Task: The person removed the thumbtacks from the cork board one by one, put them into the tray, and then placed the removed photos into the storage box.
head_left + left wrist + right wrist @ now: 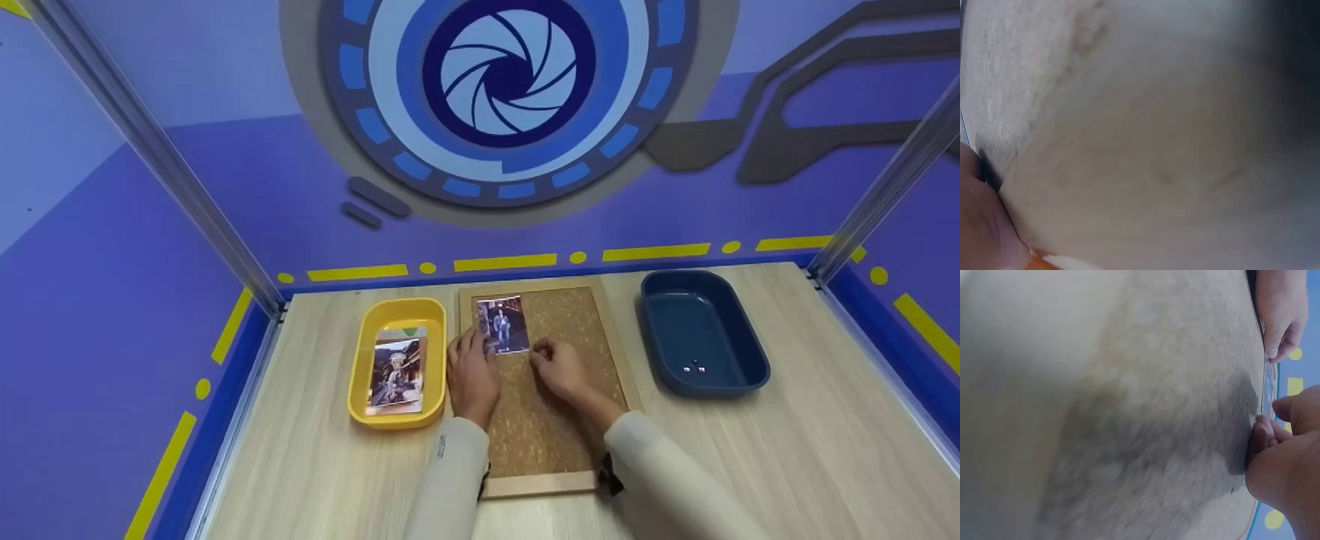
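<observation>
A printed photo (pixel 504 324) of a standing figure lies at the upper left of a wood-framed cork board (pixel 540 442). My left hand (pixel 474 371) is at its lower left, with thumb and fingertips holding that corner. At the lower right corner my right hand (pixel 559 366) has curled fingers, thumb and forefinger at the photo's edge. In the right wrist view the photo's edge (pixel 1268 391) shows as a thin strip between the left hand (pixel 1283 318) and the right hand (pixel 1289 450). The left wrist view is mostly blurred board, with part of a hand (pixel 985 225).
Left of the board stands a yellow tray (pixel 360 375) with more photos (pixel 397 375) stacked in it. A dark blue tray (pixel 701 330) on the right holds a few small shiny pieces (pixel 694 367). Printed panels (pixel 495 232) enclose the wooden table (pixel 300 450).
</observation>
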Demonstrator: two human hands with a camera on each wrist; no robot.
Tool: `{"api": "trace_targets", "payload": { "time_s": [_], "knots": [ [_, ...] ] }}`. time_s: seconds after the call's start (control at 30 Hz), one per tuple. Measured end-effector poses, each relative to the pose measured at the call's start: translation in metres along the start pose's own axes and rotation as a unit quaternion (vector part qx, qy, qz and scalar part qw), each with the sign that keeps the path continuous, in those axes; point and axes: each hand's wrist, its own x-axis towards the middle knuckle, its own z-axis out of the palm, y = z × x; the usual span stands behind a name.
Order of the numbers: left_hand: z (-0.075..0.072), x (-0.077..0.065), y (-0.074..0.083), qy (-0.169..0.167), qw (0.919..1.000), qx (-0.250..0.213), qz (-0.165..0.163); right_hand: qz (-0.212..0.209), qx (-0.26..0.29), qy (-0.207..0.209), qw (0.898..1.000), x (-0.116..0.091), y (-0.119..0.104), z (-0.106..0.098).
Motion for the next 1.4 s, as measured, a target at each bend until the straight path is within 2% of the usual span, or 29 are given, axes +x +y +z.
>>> {"api": "trace_targets", "payload": {
  "time_s": [0.13, 0.23, 0.47, 0.57, 0.73, 0.97, 1.23, 1.4],
  "knots": [
    [0.001, 0.001, -0.001, 0.006, 0.9998, 0.021, 0.002, 0.019, 0.026, 0.014, 0.999, 0.010, -0.004, 0.009],
    [0.000, 0.001, 0.000, 0.008, 0.9998, 0.019, 0.007, 0.025, 0.048, 0.034, 0.998, 0.018, -0.005, 0.014],
    [0.000, 0.002, 0.000, 0.002, 0.9998, 0.016, 0.009, -0.014, 0.051, 0.074, 0.996, 0.036, -0.005, 0.028],
    [0.001, 0.002, -0.001, -0.001, 0.9999, 0.012, 0.008, -0.007, 0.039, 0.073, 0.997, 0.041, -0.007, 0.031],
    [0.002, 0.000, 0.000, -0.008, 0.9999, 0.008, 0.002, 0.028, 0.013, 0.051, 0.998, 0.050, -0.008, 0.032],
    [0.004, -0.002, -0.001, -0.019, 0.9997, 0.017, 0.002, 0.028, -0.036, 0.043, 0.998, 0.060, -0.012, 0.040],
    [-0.005, 0.001, -0.002, -0.015, 0.9997, 0.019, -0.007, 0.057, -0.023, 0.037, 0.997, 0.073, -0.027, 0.051],
    [-0.003, 0.000, 0.000, -0.021, 0.9995, 0.023, -0.004, 0.067, -0.025, 0.057, 0.996, 0.082, -0.031, 0.052]
  ]
}}
